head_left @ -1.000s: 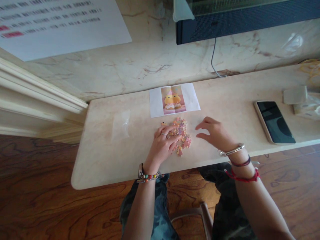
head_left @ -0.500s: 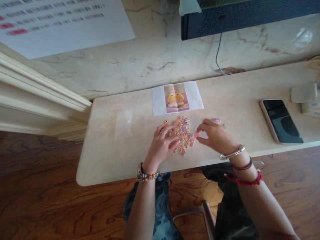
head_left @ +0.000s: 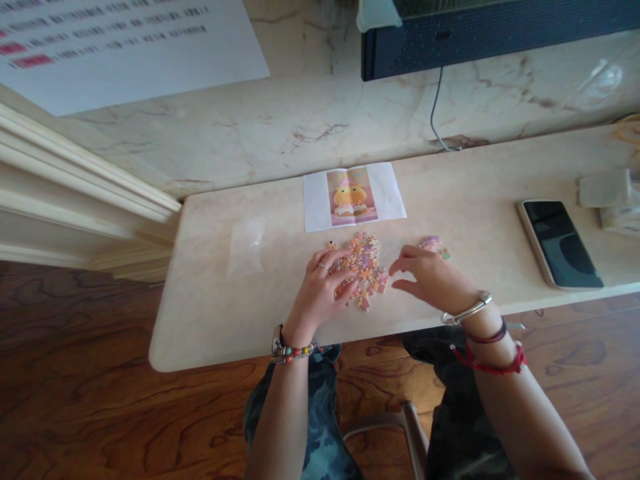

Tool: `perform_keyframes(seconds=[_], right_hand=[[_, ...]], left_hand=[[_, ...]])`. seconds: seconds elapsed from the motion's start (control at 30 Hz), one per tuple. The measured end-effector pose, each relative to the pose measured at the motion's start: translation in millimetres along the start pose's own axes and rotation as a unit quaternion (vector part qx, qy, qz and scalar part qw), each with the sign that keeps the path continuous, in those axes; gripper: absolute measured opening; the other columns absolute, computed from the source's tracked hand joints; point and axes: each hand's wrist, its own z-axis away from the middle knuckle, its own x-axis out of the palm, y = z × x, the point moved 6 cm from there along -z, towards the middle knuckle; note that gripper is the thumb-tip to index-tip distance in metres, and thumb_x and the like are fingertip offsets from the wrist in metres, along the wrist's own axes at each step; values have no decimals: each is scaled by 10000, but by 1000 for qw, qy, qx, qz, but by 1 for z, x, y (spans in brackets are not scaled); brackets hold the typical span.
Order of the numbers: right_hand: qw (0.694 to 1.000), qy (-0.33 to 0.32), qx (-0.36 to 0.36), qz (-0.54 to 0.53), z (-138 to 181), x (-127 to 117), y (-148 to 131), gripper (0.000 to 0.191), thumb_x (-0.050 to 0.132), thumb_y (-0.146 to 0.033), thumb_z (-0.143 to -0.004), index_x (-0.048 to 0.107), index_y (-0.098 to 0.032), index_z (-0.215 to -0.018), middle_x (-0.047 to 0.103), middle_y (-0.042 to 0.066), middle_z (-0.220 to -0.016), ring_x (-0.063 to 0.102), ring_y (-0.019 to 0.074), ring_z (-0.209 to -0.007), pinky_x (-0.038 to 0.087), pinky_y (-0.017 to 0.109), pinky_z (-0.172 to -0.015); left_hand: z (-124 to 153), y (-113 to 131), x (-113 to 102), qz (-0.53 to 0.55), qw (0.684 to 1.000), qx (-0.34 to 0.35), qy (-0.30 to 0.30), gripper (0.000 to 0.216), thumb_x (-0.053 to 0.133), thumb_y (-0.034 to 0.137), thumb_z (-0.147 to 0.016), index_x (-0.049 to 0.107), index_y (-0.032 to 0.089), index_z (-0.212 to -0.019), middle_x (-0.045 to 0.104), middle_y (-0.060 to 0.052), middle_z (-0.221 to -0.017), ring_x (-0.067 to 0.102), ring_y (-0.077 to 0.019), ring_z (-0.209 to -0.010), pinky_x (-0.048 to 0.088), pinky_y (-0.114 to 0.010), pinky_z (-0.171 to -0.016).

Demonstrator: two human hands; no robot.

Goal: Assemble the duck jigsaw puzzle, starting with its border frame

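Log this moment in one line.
left hand: over puzzle pile | right hand: beside pile, finger and thumb apart | separate pieces: beyond right hand | picture sheet: behind pile

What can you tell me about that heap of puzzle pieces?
The heap of puzzle pieces is a loose, overlapping spread of small knobbed shapes, mostly pink, orange and lilac, perhaps cardboard. It lies on the pale table, in front of the printed sheet. The left hand covers its left side, fingers touching or just above it; the right hand is near its right edge, seemingly not touching.
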Motion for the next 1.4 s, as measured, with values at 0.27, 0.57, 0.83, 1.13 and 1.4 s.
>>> perform_keyframes(seconds=[0.27,0.57,0.83,1.13,1.4], right_hand=[[989,-57,-4,133,-9,25,-29,91,548,-159,-771,638,-146,-778,578,66,-784,552,151,-711,382,262,-621],[994,-76,-7,82,1,22,-27,85,579,-148,-719,619,-139,-794,585,65,-826,558,154,-729,413,273,-680],[980,161,102,61,16,-23,54,57,562,-187,-714,610,-157,-717,531,36,-694,511,142,-606,434,277,-598],[986,165,33,-3,17,-19,31,102,562,-232,-764,613,-155,-807,531,38,-732,512,133,-622,436,279,-613],[995,87,41,-10,6,27,0,45,549,-145,-740,594,-147,-743,530,46,-740,521,145,-669,437,281,-648]], left_hand=[[-1,-3,-6,-6,1000,-10,10,100,545,177,-779,621,203,-839,531,-40,-1137,438,-215,-1080,391,-435,-937],[2,-9,-8,-13,1000,-15,18,95,540,166,-781,615,198,-829,546,-43,-1115,441,-211,-1074,402,-427,-923],[1,-7,-2,-18,1000,-7,4,97,530,176,-788,610,202,-837,544,-37,-1112,449,-217,-1066,395,-429,-926],[4,-1,3,-20,1000,11,-7,120,525,166,-791,607,199,-873,532,-42,-1133,429,-216,-1092,389,-422,-938],[5,4,2,-27,1000,11,-10,112,528,161,-791,606,192,-865,522,-52,-1156,422,-224,-1097,396,-433,-939]])
